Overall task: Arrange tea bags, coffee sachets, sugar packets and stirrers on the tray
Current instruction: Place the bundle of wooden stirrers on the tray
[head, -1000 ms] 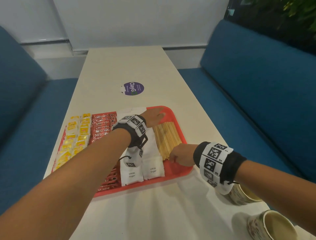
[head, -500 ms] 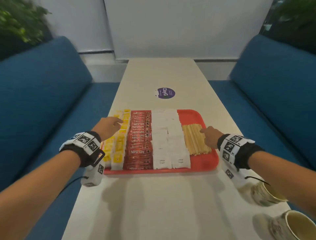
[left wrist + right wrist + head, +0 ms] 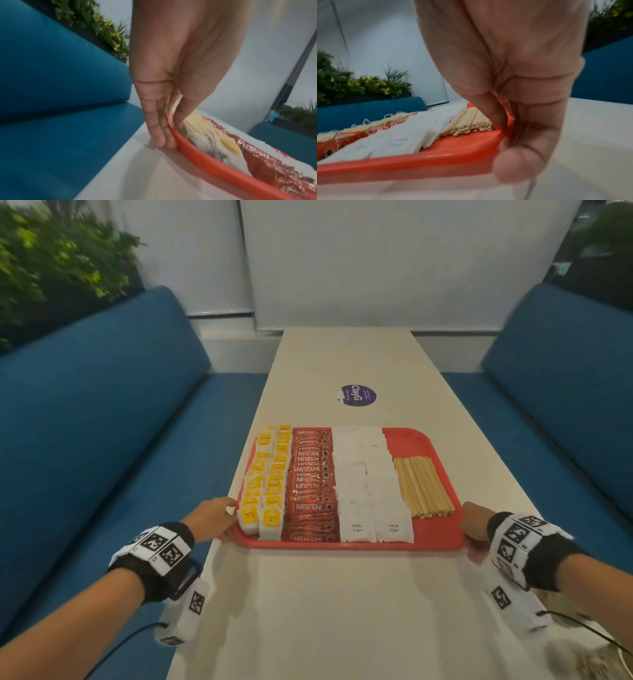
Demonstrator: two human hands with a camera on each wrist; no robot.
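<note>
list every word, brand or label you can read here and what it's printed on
"NESCAFE": on the red coffee sachets on the tray.
"White Sugar": on the two nearest white sugar packets.
"ClayG": on the round purple sticker on the table; its smaller lines are too small to read.
Tea bags: the print on their yellow labels is too blurred to read.
Wristbands: square black-and-white markers, no words.
</note>
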